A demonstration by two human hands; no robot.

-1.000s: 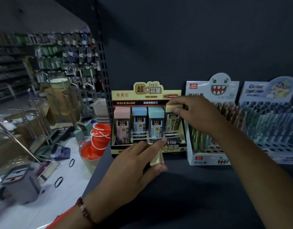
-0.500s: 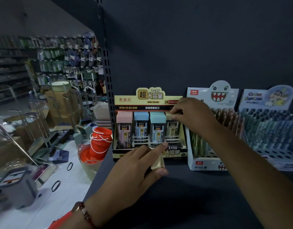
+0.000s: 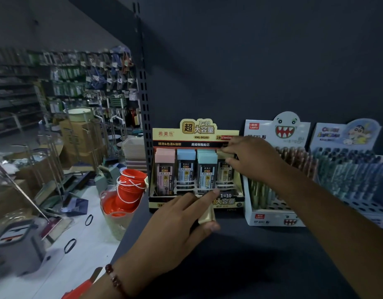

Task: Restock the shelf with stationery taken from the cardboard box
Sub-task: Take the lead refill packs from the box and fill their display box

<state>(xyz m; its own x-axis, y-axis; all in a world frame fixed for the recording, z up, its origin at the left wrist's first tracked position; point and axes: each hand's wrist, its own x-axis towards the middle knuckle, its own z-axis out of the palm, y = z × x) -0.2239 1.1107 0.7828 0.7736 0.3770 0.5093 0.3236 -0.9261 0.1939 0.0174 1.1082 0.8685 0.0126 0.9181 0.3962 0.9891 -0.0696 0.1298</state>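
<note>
I am seating a cream-capped lead case, pinched in my right hand, into the display box on the shelf. My left hand grips a spare case; next, press down squarely.

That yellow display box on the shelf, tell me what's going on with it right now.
A person is filling the yellow display box on the dark shelf with pencil-lead cases. The right hand pinches a cream-capped case at the box's rightmost slot, beside the pink, blue and teal ones. The left hand holds another cream case just in front of the box. Two pen displays stand to the right.
</note>
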